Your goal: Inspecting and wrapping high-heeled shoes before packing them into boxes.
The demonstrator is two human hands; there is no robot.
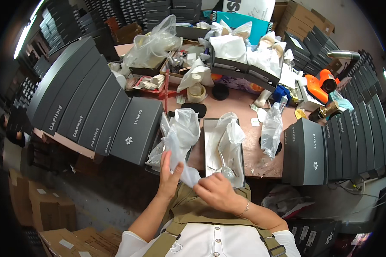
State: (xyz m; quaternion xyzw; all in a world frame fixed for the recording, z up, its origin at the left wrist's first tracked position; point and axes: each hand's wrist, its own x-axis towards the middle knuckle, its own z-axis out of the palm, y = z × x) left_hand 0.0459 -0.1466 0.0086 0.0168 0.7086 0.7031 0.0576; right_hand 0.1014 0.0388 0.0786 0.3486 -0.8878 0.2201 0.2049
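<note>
My right hand (218, 192) is closed, pinching the lower end of a translucent white plastic bag (174, 139). My left hand (170, 176) lies against that bag's side, its fingers stretched out and the thumb apart. What the bag contains, if anything, is hidden. Beneath it, partly covered, is a dark box at the table's front edge. Just right of it stands an open grey shoebox (242, 169). Inside are white wrapping (232, 135) and a silvery, glittering sandal (228, 172), its front end close to my right hand.
Grey shoeboxes (135, 128) line the left side; more shoeboxes (311, 150) stand at the right. On the pink table (261, 170) are a white plastic bag (271, 130), tape rolls (196, 92) and an orange heat gun (319, 85). Shoe-filled open boxes (229, 64) sit at the back.
</note>
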